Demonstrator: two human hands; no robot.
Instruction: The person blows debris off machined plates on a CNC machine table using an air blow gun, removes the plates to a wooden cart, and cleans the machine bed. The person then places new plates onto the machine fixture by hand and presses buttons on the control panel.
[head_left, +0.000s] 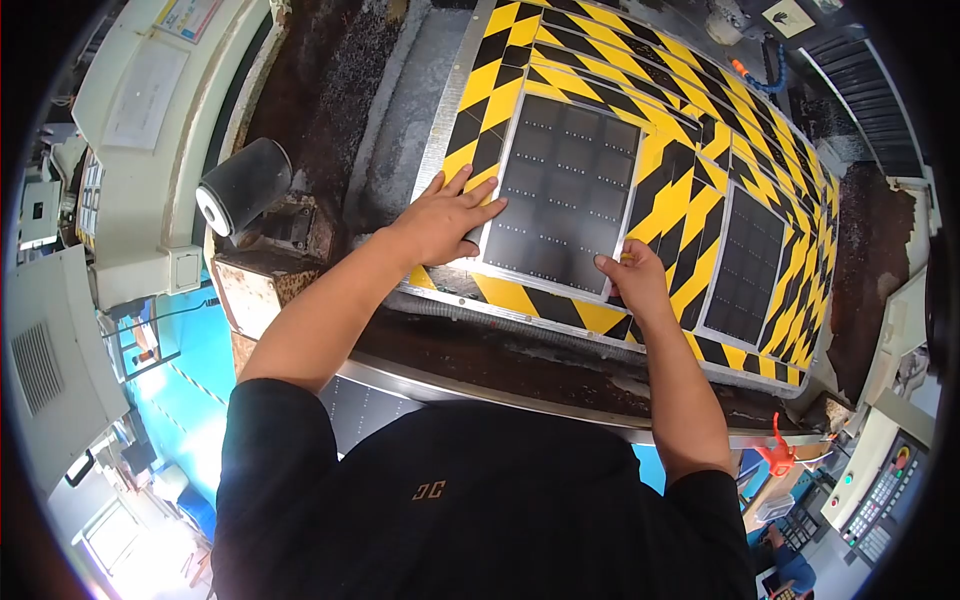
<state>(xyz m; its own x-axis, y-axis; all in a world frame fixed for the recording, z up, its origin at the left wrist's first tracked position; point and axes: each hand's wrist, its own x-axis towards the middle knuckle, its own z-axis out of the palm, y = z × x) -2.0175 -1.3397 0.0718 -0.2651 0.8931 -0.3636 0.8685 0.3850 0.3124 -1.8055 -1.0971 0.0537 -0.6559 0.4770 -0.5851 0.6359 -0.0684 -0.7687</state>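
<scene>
On the striped bed (480,90), my left hand (440,225) lies spread, my right hand (637,278) apparently pinches the dark panel (565,185), and uneven pressure could skew it.

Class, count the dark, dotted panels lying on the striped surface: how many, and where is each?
2. One panel lies between the left hand and the right hand; the other panel lies farther right on the striped surface.

Flr (182,345) blue | keypad panel (884,498) lower R | glare (150,548) lower L | vented cab. (72,335) L
</scene>
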